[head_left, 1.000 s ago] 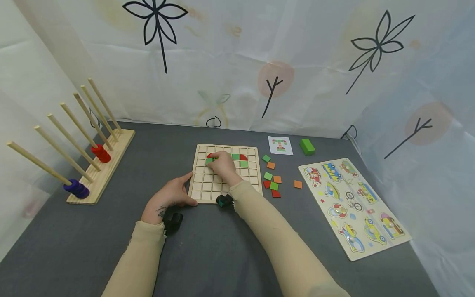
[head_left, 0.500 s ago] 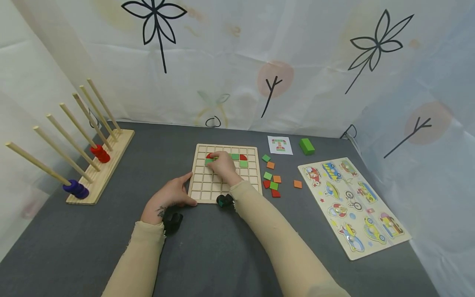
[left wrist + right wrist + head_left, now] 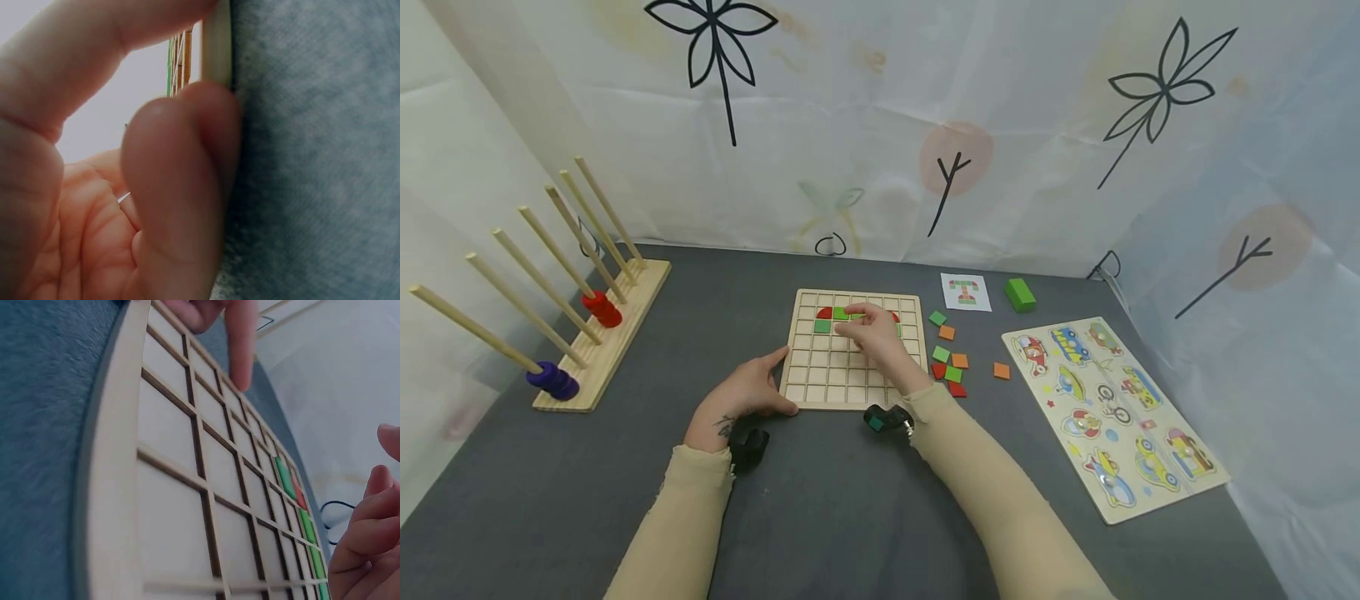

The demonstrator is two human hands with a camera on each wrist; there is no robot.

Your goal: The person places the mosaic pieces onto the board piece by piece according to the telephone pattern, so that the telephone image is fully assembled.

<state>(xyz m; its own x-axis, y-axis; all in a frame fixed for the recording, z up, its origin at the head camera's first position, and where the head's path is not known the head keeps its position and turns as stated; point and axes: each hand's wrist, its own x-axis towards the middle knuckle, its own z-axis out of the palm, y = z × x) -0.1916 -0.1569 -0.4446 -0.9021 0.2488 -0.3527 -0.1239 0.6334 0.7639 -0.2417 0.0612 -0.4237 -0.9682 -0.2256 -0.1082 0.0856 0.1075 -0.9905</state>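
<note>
A square wooden grid board (image 3: 827, 377) lies on the dark table in the head view. Near its far side sit a red rounded tile (image 3: 824, 313), a green tile (image 3: 840, 313) and another green tile (image 3: 822, 327); my right hand partly covers more tiles there. My left hand (image 3: 741, 398) rests at the board's near left corner, index finger along the left edge and thumb at the front edge. Over the upper middle of the grid is my right hand (image 3: 880, 342). Its loosely bent fingers (image 3: 369, 531) hold nothing visible in the right wrist view.
Loose green, orange and red tiles lie right of the board, including an orange tile (image 3: 1002, 372). Behind them are a pattern card (image 3: 951, 302) and a green block (image 3: 1020, 296). A vehicle puzzle (image 3: 1060, 421) lies far right; a peg stand (image 3: 606, 362) stands left.
My right hand has shifted right and slightly toward me, uncovering red and green tiles at the upper left of the grid. My left hand stays at the board's corner.
</note>
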